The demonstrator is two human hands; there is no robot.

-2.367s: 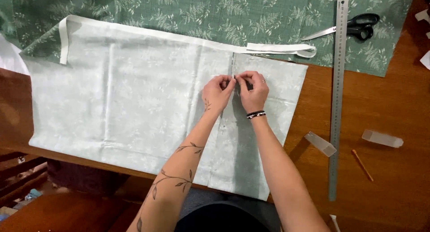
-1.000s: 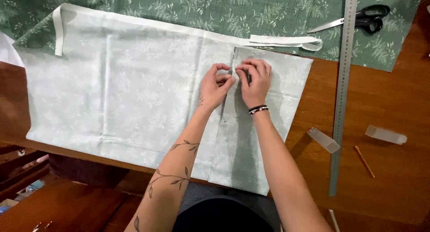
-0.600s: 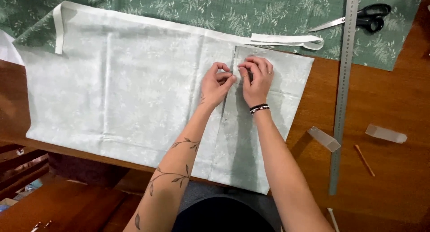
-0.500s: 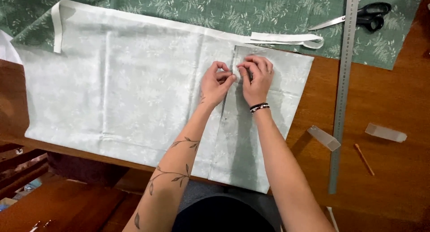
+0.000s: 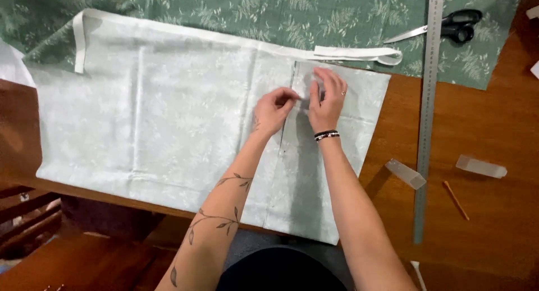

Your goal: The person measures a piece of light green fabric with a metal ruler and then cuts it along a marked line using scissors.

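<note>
I work at a brown wooden table (image 5: pixel 494 128); a dark green cloth printed with pale fern leaves (image 5: pixel 281 13) covers its far edge, and dark wooden furniture shows below its near left edge; over the table lies the pale green rectangle of fabric with a faint leaf pattern (image 5: pixel 168 117), its near edge hanging off toward my lap, a narrow white strap (image 5: pixel 359 53) running along its far hem.

A vertical folded seam (image 5: pixel 287 128) runs down the fabric's right part; my left hand (image 5: pixel 274 108) rests on the fabric just left of it, fingers curled with the tips pinched together at the fold; my right hand (image 5: pixel 325 100) lies flat just right of the seam, fingers pressed down on the cloth; whether anything small sits between my left fingertips I cannot tell.

To my right, a long steel ruler (image 5: pixel 425 117) lies lengthwise; black-handled scissors (image 5: pixel 449 28) sit at its far end; two clear plastic blocks (image 5: pixel 405 173) (image 5: pixel 480 166) and a thin wooden stick (image 5: pixel 455 192) lie near it.
</note>
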